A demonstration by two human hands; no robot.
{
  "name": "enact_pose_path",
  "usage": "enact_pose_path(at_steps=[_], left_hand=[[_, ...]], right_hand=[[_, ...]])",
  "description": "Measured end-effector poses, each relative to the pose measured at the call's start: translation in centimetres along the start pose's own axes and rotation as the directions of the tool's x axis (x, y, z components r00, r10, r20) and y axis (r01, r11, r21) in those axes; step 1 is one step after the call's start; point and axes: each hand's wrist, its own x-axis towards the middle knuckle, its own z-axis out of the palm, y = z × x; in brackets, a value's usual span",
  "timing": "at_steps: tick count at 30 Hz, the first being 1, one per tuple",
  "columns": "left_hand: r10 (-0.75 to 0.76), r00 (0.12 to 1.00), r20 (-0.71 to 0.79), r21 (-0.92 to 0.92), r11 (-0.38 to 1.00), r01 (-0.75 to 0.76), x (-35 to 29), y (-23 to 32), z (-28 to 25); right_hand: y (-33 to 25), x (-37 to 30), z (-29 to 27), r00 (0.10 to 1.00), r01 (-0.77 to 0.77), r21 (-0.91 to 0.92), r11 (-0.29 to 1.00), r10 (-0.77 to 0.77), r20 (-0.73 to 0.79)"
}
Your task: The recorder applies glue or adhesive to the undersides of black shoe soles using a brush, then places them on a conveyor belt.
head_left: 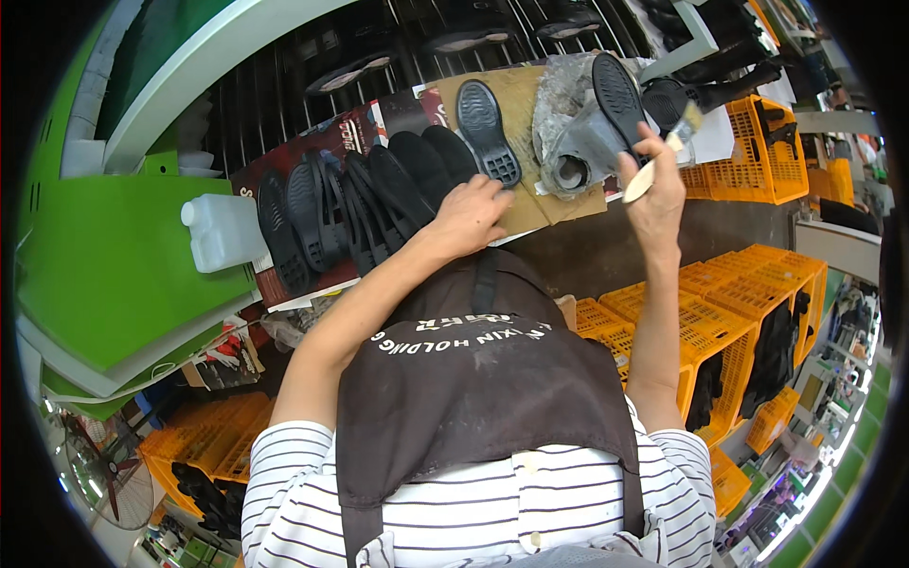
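My right hand (656, 204) is closed around a flat brush (684, 126) with a pale wooden handle and light bristles. Just behind its fingers a black shoe sole (618, 97) stands near a plastic-wrapped container (578, 156); whether the fingers touch that sole I cannot tell. My left hand (473, 216) is open, fingers slightly bent, by the heel of another black sole (486, 128) lying tread up on brown cardboard (540, 208). Left of that hand several black soles (412, 175) lean together in a row.
A white plastic jug (222, 232) stands at the row's left end, beside a green machine surface (104, 256). Behind the work surface runs a rack of dark rollers (275, 90) carrying black shoes. Yellow crates (720, 308) are stacked at right, with more at lower left.
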Motion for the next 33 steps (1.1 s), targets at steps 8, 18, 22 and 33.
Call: enact_pose_path(at_steps=[8, 18, 22, 33], left_hand=[[0.118, 0.991, 0.066, 0.169, 0.977, -0.128, -1.7, -2.7, 3.4], [-0.643, 0.609, -0.465, -0.707, 0.684, 0.182, -8.6, -4.6, -3.9], [-0.633, 0.617, -0.468, -0.567, 0.751, 0.34, -10.6, -7.1, -3.3], [-0.832, 0.516, -0.207, -0.835, 0.424, 0.349, -10.0, -9.4, -6.2]], right_hand=[[-2.6, -3.7, 1.7, 0.988, -0.148, 0.399, 0.905, 0.151, 0.025], [-2.3, -5.8, 1.7, 0.82, -0.564, 0.452, 0.691, 0.535, 0.206], [0.4, -5.8, 4.7, 0.861, -0.503, 0.284, 0.817, 0.504, 0.075], [3.1, -5.4, 8.2, 0.864, -0.504, 0.06, 0.862, 0.504, 0.015]])
